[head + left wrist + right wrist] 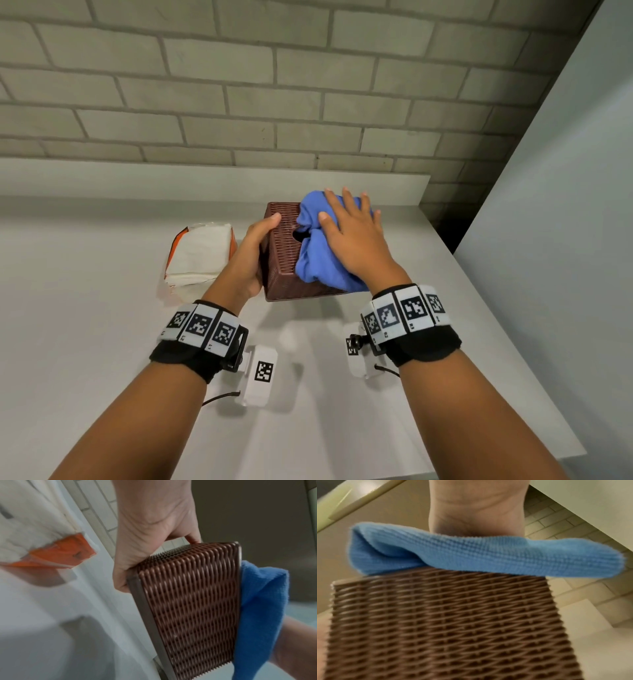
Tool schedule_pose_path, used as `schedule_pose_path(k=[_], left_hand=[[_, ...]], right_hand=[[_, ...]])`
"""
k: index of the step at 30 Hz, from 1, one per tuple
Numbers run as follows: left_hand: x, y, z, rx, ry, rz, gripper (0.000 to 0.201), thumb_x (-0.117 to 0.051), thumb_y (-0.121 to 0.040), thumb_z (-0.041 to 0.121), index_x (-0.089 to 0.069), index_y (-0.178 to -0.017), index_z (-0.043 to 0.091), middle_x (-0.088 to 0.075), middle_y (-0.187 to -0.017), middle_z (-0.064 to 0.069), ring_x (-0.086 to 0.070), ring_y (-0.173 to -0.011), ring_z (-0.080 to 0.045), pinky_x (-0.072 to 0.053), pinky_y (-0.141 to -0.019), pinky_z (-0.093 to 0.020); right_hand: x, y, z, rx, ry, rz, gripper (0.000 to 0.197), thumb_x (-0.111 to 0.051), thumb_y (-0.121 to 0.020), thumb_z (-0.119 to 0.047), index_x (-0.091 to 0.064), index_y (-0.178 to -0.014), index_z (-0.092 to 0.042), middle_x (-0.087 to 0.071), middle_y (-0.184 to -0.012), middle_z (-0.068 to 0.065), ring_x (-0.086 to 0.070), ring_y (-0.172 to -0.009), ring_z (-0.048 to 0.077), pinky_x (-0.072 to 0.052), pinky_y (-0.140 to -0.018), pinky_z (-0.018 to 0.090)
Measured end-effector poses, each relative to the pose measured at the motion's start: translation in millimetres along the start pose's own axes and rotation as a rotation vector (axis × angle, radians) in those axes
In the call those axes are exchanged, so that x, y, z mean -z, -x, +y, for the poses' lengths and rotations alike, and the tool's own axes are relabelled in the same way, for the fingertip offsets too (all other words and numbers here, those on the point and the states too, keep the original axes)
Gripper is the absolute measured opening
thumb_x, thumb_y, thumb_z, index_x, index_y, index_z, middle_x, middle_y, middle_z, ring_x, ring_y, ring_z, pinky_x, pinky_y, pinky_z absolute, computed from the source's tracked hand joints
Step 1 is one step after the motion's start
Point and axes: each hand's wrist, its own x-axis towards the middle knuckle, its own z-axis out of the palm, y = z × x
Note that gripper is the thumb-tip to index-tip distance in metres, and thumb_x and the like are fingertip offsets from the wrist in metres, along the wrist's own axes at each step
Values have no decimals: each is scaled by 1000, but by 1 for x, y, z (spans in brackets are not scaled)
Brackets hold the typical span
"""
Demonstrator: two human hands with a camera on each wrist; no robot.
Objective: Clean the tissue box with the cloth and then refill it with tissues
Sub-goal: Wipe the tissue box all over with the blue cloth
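Observation:
A brown woven tissue box [279, 260] stands on the white counter [102, 342] near the back wall. My left hand [255, 246] grips its left side, thumb over the top edge; the left wrist view shows the box [188, 601] and that hand [150, 534] close up. A blue cloth [320, 253] lies bunched over the right half of the box top, and my right hand [352, 233] presses flat on it with fingers spread. The cloth [471, 553] sits on the box [445, 628] in the right wrist view. A pack of white tissues [200, 257] in orange wrapping lies left of the box.
A raised ledge [205, 178] and a brick wall [274, 85] run behind the counter. A pale wall panel [565, 205] closes the right side. The counter's right edge runs diagonally toward the front.

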Motion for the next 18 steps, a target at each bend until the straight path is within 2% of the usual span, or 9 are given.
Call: schedule_pose_path(k=[2,4,7,9,12,14,16,18], left_hand=[[1,-1,0,11,1,-9,32,-44,-94,38,-68,-104,19,-76,-91,0,-72,-83,-17,-59,-68,-25],[1,0,2,20,24,-23,41,-38,-95,47,-68,-103,21,-76,-92,1,-73,-84,-16,-59,-68,-25],[2,0,6,66,42,-15,62,-27,-92,63,-66,-111,20,-75,-102,-3,-72,-93,-17,-60,-73,-28],[5,0,6,66,35,-24,68,-22,-90,67,-65,-114,21,-73,-108,-5,-70,-100,-19,-59,-75,-29],[8,2,2,73,28,-13,70,-20,-89,69,-66,-113,22,-75,-104,-5,-71,-97,-19,-59,-71,-29],[9,3,1,64,24,7,70,-22,-88,71,-66,-112,22,-74,-107,-6,-69,-102,-21,-58,-80,-32],[6,4,3,62,32,-10,74,-26,-86,72,-62,-123,19,-66,-123,-12,-62,-115,-26,-48,-100,-41],[4,4,5,63,5,8,80,-23,-88,70,-54,-133,12,-59,-126,-23,-59,-115,-35,-38,-109,-45]], right_hand=[[1,-1,-2,-63,-1,-2,52,-22,-102,-40,-8,-152,-32,-1,-162,1,9,-149,28,2,-119,49],[-1,0,-9,-40,28,-12,52,-22,-102,-40,-8,-152,-35,-1,-162,0,9,-149,29,2,-118,51],[-5,7,-21,66,29,-41,51,-24,-101,-41,-10,-150,-42,1,-162,-1,11,-148,30,5,-117,55],[-10,13,-27,154,18,-81,49,-26,-101,-42,-11,-147,-48,3,-162,-5,14,-148,28,7,-115,57],[-14,16,-33,233,72,-97,48,-27,-100,-46,-12,-146,-50,4,-162,-7,16,-148,25,9,-114,59],[-19,15,-38,167,84,-25,50,-26,-100,-46,-14,-148,-45,1,-162,-2,14,-148,27,7,-115,58],[-25,13,-44,31,60,61,52,-25,-100,-43,-14,-151,-37,0,-162,4,12,-148,31,6,-116,56],[-29,12,-49,-101,-5,81,53,-23,-101,-42,-11,-152,-32,2,-162,7,13,-148,33,7,-117,55]])
